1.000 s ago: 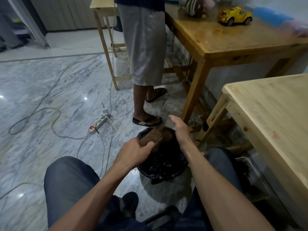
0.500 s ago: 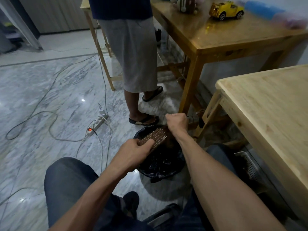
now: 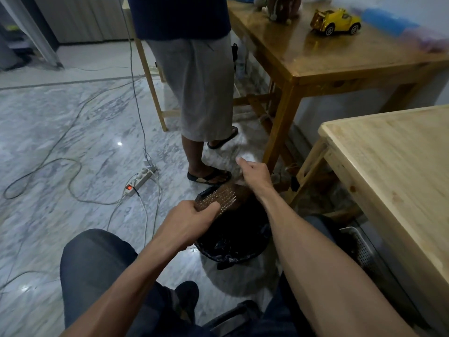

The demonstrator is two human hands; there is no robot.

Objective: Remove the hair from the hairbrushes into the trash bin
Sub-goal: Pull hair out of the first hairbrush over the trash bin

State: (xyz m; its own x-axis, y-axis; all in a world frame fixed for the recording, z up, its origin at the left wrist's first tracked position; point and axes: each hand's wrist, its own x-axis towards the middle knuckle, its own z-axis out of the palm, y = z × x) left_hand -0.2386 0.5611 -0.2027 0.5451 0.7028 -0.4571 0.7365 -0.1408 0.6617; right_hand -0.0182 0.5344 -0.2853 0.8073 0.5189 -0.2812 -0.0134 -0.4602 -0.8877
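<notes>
Hairbrush bristles are turned upward at the centre of the frame, directly over the trash bin — a bin lined with a black bag and set on the marble floor between the seated person's knees. The brush is clamped at its near end by the left hand, fingers wrapped tight around it. The right hand is raised just beyond the brush's far end, fingers curled together; a brown tuft of hair appears pinched beneath it, though motion blur leaves the pinch itself unclear. A power strip with its cables is seen at centre left. A second person's legs are seen at upper centre, beside a wooden table bearing a yellow toy car — upper right.
</notes>
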